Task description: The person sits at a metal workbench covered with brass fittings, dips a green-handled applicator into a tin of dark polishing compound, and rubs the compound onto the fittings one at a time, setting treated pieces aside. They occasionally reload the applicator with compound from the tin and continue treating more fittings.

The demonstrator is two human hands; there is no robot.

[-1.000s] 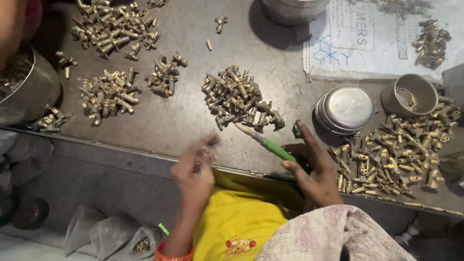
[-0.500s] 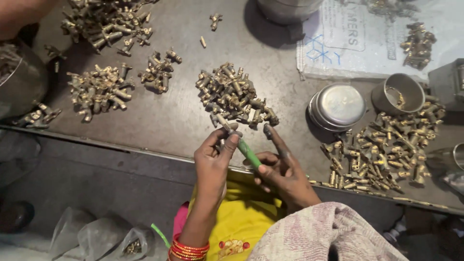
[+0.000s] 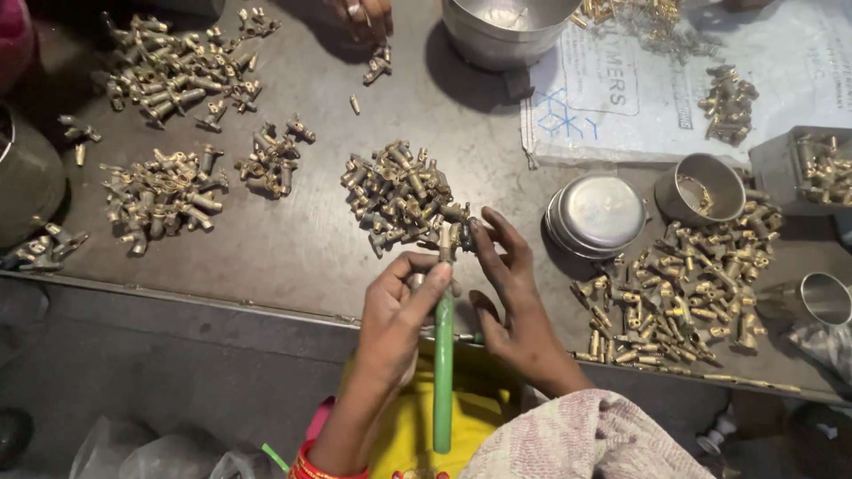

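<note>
Near table [image 3: 293, 257] front edge: left hand [image 3: 399, 315] grips green-handled tool [image 3: 443, 372]; right hand [image 3: 515, 302] fingers pinch brass fitting [image 3: 446, 238] at its tip. Fitting looks small, rigid, dense; hold by body.

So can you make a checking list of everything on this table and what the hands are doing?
Surface: dark metal table, scuffed.
Job's things: small brass fitting on a green-handled tool.
Clutter: heaps of brass parts, steel bowls, round tin, small cup, printed white sheet.
Grippers: left hand grips the tool; right hand fingers the fitting.
Cables: nothing seen.
Surroundings: another person's hand at the far edge; plastic bags below.
</note>
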